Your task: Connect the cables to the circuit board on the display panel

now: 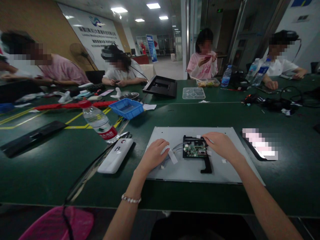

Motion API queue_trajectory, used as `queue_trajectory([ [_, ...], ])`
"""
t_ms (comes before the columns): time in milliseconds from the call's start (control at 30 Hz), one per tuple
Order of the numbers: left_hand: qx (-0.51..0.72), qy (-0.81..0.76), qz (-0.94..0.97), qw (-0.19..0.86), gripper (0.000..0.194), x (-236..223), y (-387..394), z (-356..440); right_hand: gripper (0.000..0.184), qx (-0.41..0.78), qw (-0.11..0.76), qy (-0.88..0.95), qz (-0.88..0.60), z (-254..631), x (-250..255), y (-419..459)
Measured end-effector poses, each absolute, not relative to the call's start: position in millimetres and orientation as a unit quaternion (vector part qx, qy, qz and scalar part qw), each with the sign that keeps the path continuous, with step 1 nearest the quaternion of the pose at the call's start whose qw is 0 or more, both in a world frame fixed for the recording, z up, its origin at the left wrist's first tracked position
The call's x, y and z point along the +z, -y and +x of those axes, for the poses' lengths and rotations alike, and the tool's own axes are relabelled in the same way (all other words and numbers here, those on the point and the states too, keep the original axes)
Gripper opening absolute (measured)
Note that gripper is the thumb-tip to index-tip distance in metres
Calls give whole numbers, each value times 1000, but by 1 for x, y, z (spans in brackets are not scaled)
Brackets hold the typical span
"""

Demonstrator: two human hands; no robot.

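A flat light-grey panel [225, 173] lies on the table in front of me. On it sits a black plastic bracket [207, 166] carrying a green circuit board [196, 150], with thin grey wires [178, 146] running out to the left. My left hand [155, 154] is over the panel's left part, fingers curled and closed at the top end of a white tape strip [173, 156]. My right hand [221, 143] reaches the bracket's upper right corner with thumb and fingers pinched together; whatever lies between those fingertips is hidden. Small white pieces stick near the bracket's edges.
Left of the panel are a white power bank [116, 156], a water bottle [101, 125] and a black cable [82, 176]. A blue basket [128, 108] stands behind. To the right lies a phone [260, 145]. Several people sit around the table; a black frame [161, 86] lies farther back.
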State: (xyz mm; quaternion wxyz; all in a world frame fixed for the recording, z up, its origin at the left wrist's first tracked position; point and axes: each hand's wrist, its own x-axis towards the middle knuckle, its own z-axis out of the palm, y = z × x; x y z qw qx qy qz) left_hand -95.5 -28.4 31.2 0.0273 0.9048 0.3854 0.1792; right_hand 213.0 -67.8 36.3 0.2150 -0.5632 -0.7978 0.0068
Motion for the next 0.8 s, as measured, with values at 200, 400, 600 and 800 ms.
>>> queue_trajectory([
  [200, 173, -388, 905, 23, 17, 31, 29, -96, 29, 67, 176, 773, -606, 236, 31, 64],
  [400, 167, -387, 907, 24, 18, 32, 30, -96, 22, 206, 154, 770, -583, 244, 27, 65],
  [600, 163, -386, 907, 25, 20, 33, 30, -94, 20, 240, 146, 773, -569, 243, 22, 70],
  [800, 162, -385, 908, 34, 20, 33, 30, -94, 13, 239, 151, 780, -558, 241, 19, 69],
])
